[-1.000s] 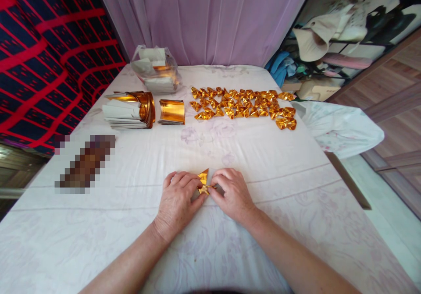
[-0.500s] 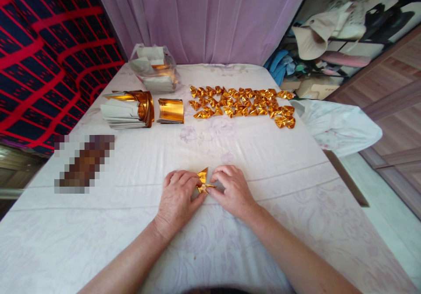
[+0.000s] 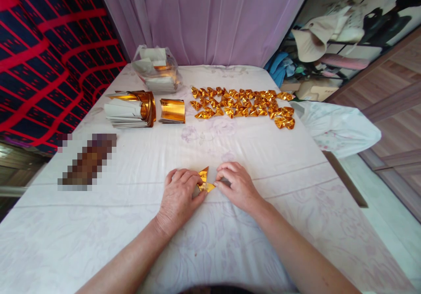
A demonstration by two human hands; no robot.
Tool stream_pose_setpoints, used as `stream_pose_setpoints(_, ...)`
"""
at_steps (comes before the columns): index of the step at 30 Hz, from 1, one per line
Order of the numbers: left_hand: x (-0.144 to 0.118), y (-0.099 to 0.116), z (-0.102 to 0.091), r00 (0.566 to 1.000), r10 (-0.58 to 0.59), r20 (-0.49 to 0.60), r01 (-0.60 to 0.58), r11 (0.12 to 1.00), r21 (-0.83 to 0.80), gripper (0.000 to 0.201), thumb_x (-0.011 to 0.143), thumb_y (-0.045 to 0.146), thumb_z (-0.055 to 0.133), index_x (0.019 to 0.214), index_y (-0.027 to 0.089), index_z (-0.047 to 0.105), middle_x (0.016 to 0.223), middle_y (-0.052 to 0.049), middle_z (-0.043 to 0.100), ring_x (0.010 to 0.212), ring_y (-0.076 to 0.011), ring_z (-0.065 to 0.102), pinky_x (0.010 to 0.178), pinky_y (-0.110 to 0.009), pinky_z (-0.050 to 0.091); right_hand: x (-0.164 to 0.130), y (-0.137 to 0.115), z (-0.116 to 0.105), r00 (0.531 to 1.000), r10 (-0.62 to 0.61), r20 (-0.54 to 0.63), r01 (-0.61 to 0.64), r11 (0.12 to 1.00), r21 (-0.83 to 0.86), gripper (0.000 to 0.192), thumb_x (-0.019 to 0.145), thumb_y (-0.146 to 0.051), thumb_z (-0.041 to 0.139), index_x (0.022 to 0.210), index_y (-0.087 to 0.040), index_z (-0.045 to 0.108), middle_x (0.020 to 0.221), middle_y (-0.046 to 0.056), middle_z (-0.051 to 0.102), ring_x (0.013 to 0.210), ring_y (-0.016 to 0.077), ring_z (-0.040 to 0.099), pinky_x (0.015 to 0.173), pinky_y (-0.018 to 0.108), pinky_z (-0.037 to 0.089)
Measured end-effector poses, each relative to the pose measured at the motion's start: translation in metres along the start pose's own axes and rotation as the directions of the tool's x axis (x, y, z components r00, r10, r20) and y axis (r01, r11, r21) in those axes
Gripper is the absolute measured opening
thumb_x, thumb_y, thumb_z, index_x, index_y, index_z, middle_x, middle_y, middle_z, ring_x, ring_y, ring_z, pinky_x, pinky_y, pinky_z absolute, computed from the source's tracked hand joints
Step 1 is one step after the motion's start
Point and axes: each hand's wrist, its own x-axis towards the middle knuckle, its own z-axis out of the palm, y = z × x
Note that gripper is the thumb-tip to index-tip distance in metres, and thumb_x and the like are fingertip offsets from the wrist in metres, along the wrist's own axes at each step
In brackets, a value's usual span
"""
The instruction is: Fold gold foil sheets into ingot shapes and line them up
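Observation:
A partly folded piece of gold foil paper [image 3: 204, 181] lies on the cloth-covered table in front of me, with one point standing up and another pointing right. My left hand [image 3: 180, 193] holds it down from the left, its thumb along the near edge and the fingers over the far side. At the right-hand point, the thumb and forefinger of my right hand [image 3: 237, 186] are pinched together on the tip. The fingers hide part of the folds.
Rows of folded gold foil pieces [image 3: 243, 102] lie at the back right. To their left are a small stack of gold sheets [image 3: 173, 111], a larger fanned stack [image 3: 130, 110] and a clear plastic bag of sheets [image 3: 156, 68]. A pixelated patch [image 3: 88, 160] covers something at left.
My right hand has shifted slightly right, its thumb sliding from the paper's middle out to the right-hand point, which now shows more. My left hand keeps its hold; the view has shifted slightly.

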Motion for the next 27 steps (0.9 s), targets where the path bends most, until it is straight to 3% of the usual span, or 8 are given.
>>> stream_pose_setpoints(9,0.001,0.001,0.0,1.0,-0.012,-0.005,0.012,1.0,-0.011,0.011,0.079,0.027,0.067,0.089,0.023,0.064,0.101,-0.004,0.071,0.1,-0.0249,0.058,0.098,-0.047,0.037,-0.003,-0.02,0.003,0.998,0.051,-0.026,-0.054,0.989,-0.137,0.02,0.072,-0.027,0.074,0.084,-0.022,0.059,0.097,0.004,0.062,0.096,0.0237,0.055,0.081,0.038,0.04)
stream_pose_setpoints(27,0.001,0.002,0.0,1.0,-0.029,0.006,0.029,0.999,-0.024,0.016,0.074,0.022,0.069,0.089,0.023,0.062,0.103,-0.003,0.07,0.102,-0.0256,0.058,0.098,-0.048,0.036,-0.001,-0.008,-0.002,0.998,0.034,0.047,-0.032,0.999,-0.042,0.017,0.075,-0.014,0.069,0.086,-0.023,0.06,0.103,0.003,0.063,0.099,0.0213,0.056,0.083,0.037,0.04)
